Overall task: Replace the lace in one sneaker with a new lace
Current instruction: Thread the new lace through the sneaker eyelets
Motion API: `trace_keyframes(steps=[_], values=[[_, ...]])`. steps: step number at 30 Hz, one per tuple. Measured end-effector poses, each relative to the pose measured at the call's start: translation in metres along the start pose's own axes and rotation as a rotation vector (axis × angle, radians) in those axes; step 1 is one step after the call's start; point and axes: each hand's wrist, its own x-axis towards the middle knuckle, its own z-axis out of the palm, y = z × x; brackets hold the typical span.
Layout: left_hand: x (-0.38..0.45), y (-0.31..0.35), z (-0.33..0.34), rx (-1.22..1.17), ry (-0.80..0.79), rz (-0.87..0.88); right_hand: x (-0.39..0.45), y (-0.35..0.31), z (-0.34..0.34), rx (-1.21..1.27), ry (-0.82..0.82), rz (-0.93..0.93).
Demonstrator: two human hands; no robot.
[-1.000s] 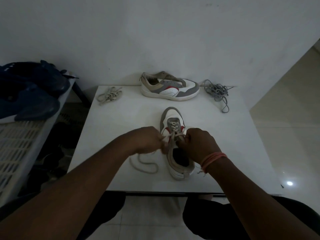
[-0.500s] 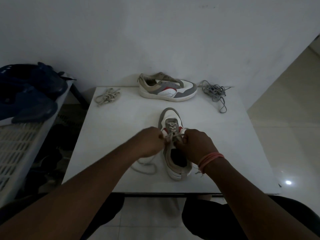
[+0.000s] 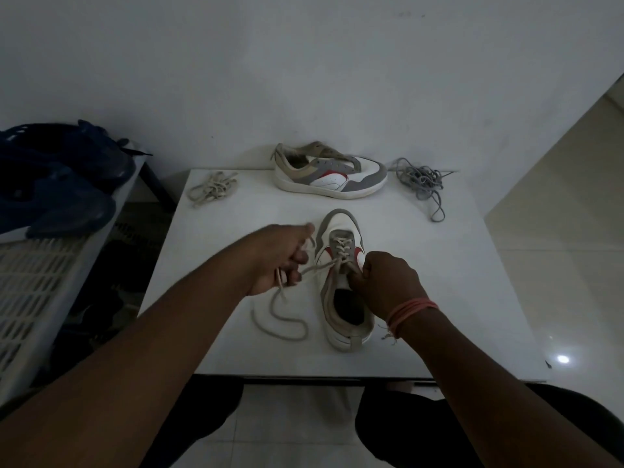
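Beige lace [image 3: 324, 264] pinched by left hand [image 3: 282, 258] — right hand [image 3: 385, 282] apparently grips sneaker [image 3: 344, 282] tongue (no legible branding).

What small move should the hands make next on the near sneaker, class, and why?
Probably keep drawing the beige lace leftward with the left hand while the right hand steadies the near sneaker: lower rows are still threaded, and slack loops on the table.

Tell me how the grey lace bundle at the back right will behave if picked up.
The grey lace bundle is probably limp: it lies in loose tangled loops. Likely light, being thin cord. One loop trails toward the near side, so it may dangle or snag as it lifts.
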Motion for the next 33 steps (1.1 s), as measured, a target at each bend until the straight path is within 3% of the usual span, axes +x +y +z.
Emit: trace_keyframes(steps=[2,6,9,12,16,18,20,23,27,31,33], values=[[0.001,-0.004,0.003,0.241,0.055,-0.020,0.000,0.001,-0.001,0.002,0.003,0.009],[0.024,-0.021,-0.008,0.727,0.381,0.104,-0.001,0.001,-0.002,0.007,0.003,-0.028],[0.034,-0.045,-0.009,1.129,0.409,0.131,-0.002,0.000,-0.004,0.008,-0.011,-0.062],[0.039,-0.066,0.003,1.250,0.383,0.272,-0.002,0.002,-0.003,0.002,0.003,-0.096],[0.048,-0.072,0.016,1.435,0.555,0.645,-0.002,0.002,0.000,0.028,0.015,-0.119],[0.048,-0.070,0.017,1.439,0.559,0.642,-0.001,0.003,0.000,0.024,0.011,-0.119],[0.049,-0.069,0.017,1.382,0.528,0.590,0.000,0.005,-0.001,0.028,0.002,-0.114],[0.044,-0.048,0.014,0.998,0.417,0.429,0.000,0.005,-0.003,0.050,-0.006,-0.117],[0.023,-0.004,0.010,0.685,0.292,0.397,0.003,0.010,-0.007,0.145,-0.059,-0.138],[-0.003,0.022,0.001,0.109,-0.066,0.263,0.006,0.009,-0.024,0.473,0.152,-0.213],[-0.010,0.024,0.002,-0.169,-0.300,0.234,0.007,0.006,-0.032,0.644,0.168,-0.265]])
